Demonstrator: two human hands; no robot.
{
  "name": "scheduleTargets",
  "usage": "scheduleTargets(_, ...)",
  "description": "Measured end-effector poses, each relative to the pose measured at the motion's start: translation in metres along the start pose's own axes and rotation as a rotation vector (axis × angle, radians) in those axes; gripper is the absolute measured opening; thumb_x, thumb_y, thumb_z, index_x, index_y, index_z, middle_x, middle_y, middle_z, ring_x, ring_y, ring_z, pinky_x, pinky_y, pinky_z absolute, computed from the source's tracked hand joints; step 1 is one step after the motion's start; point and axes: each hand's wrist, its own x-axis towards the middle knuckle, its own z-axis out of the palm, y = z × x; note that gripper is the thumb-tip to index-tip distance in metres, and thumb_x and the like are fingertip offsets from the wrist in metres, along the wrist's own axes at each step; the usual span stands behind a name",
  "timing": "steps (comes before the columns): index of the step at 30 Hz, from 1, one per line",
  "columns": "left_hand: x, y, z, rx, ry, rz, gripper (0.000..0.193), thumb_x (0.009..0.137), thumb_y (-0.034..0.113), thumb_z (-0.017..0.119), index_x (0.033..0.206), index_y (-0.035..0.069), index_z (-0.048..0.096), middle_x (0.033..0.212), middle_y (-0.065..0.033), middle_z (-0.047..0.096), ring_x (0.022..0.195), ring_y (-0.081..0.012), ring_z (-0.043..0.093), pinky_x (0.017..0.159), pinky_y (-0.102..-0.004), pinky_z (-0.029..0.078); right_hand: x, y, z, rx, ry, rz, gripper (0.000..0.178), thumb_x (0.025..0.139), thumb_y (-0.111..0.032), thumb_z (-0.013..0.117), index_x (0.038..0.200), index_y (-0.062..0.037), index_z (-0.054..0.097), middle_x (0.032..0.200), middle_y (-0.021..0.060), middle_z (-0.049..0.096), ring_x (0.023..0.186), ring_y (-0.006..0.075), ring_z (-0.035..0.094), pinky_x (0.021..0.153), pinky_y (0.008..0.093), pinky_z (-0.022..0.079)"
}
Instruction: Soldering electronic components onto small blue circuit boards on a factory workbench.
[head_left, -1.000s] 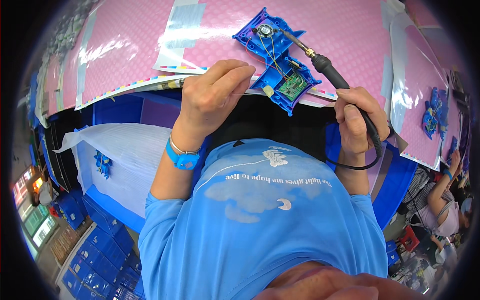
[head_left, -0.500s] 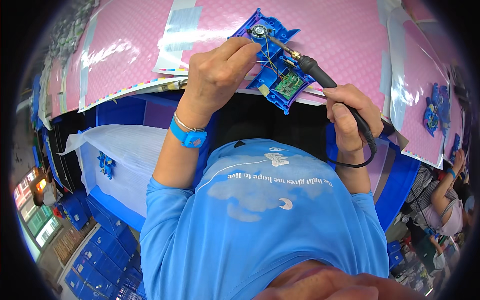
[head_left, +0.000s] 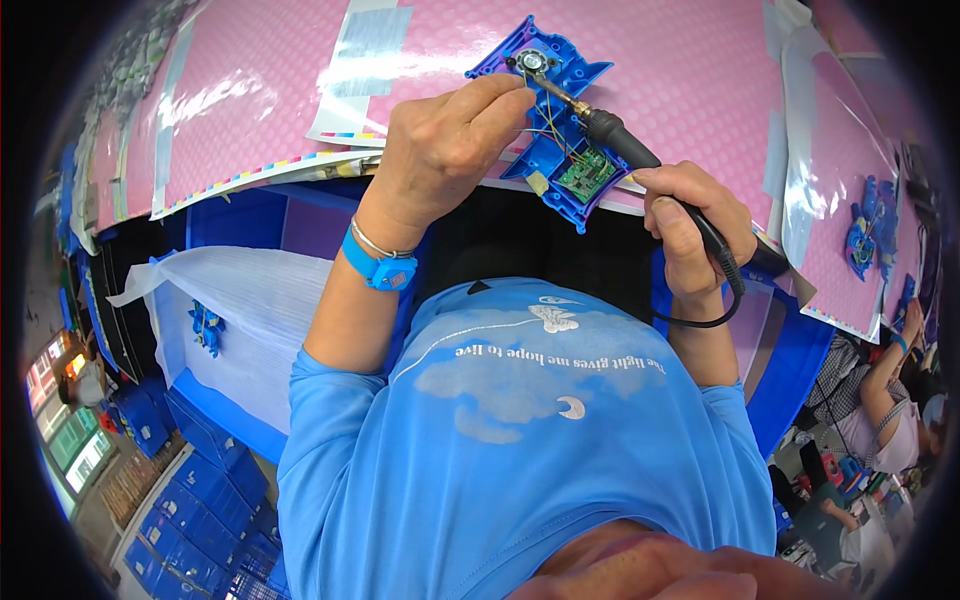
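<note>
Soldering seems in hand: right hand (head_left: pixel 702 220) gripping the iron (head_left: pixel 628 144), tip near five o'clock on the speaker (head_left: pixel 533 62); left hand (head_left: pixel 452 142) pinched, contents unclear; next move wants steadiness

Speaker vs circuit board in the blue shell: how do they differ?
Shape: the speaker is round; the circuit board is four-sided.
Colour: the speaker is silver and black; the circuit board is mostly green.
Place: the speaker sits toward the far end of the blue shell; the circuit board sits toward the end nearer the person.
Shared: both lie inside that shell.
</note>
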Motion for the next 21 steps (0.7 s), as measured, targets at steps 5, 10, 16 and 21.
scheduleTargets(5,-0.0014,-0.0008,-0.0005,0.004,-0.015,-0.012,0.028,0.074,0.013,0.081,0.099,0.007,0.068,0.1,-0.006,0.074,0.078,-0.0193,0.074,0.057,-0.0272,0.057,0.0,-0.0044,-0.0015,0.003,0.054,-0.003,0.02,0.081,-0.003,0.064,0.096,0.0057,0.073,0.07,0.0133,0.068,0.056,0.0167,0.061,0.052,0.0282,0.045)
scheduleTargets(10,-0.0018,-0.001,-0.0005,-0.003,-0.01,-0.012,0.029,0.073,0.013,0.082,0.099,0.007,0.068,0.101,-0.006,0.074,0.078,-0.0196,0.074,0.057,-0.0274,0.057,-0.0012,-0.0061,-0.002,0.019,0.072,0.012,0.02,0.081,-0.004,0.064,0.096,0.0054,0.074,0.071,0.013,0.068,0.057,0.0165,0.062,0.053,0.0281,0.045)
scheduleTargets(16,-0.0005,0.0009,-0.0017,-0.015,-0.037,-0.051,0.027,0.075,0.012,0.082,0.097,0.007,0.068,0.1,-0.0058,0.074,0.078,-0.0195,0.074,0.058,-0.0272,0.057,-0.0043,-0.0039,-0.0041,0.014,0.055,-0.003,0.024,0.085,-0.007,0.062,0.101,0.0085,0.071,0.073,0.0125,0.065,0.058,0.015,0.057,0.053,0.0272,0.042)
scheduleTargets(21,-0.0009,0.0001,-0.001,-0.042,-0.039,-0.061,0.022,0.079,0.01,0.081,0.096,0.006,0.068,0.098,-0.0061,0.074,0.076,-0.021,0.074,0.058,-0.0276,0.057,-0.0044,-0.0048,-0.0048,0.008,0.029,-0.019,0.028,0.089,-0.01,0.061,0.105,0.0119,0.068,0.074,0.0122,0.061,0.059,0.0136,0.053,0.052,0.0262,0.038)
